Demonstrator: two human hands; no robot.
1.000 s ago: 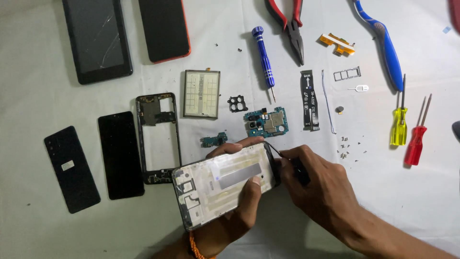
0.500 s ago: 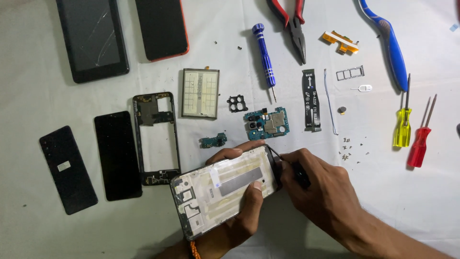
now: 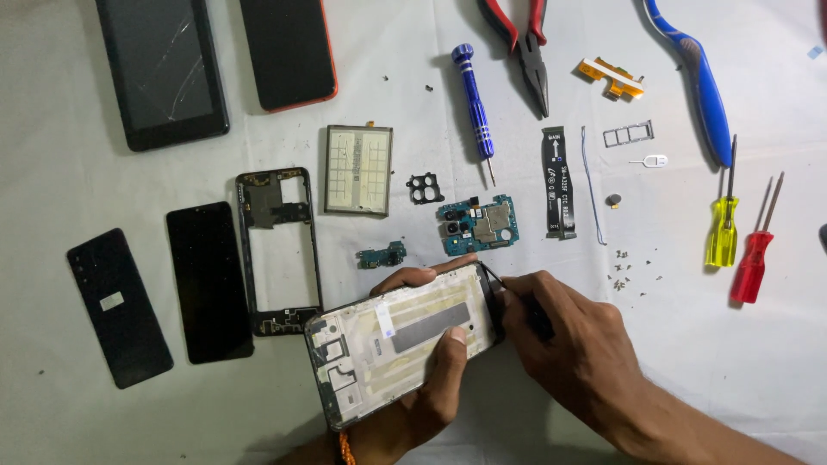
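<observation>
My left hand (image 3: 431, 379) grips an opened phone frame (image 3: 388, 340), pale inside with a grey strip, its thumb lying across the lower middle and fingertips curled over the far edge. My right hand (image 3: 573, 344) pinches a thin black tool (image 3: 527, 303) whose tip touches the frame's right end. Just beyond lie a blue circuit board (image 3: 479, 224) and a small connector board (image 3: 382, 256).
On the white cloth: black mid-frame (image 3: 277, 250), battery (image 3: 358, 170), two black panels (image 3: 207, 280), two phones at top left (image 3: 164, 65), blue screwdriver (image 3: 475, 108), pliers (image 3: 525, 43), flex cable (image 3: 558, 181), loose screws (image 3: 624, 267), yellow (image 3: 722, 228) and red (image 3: 754, 258) screwdrivers at right.
The hands and the held frame stay nearly still; the right hand's tool keeps working at the frame's right end. The view shifts slightly.
</observation>
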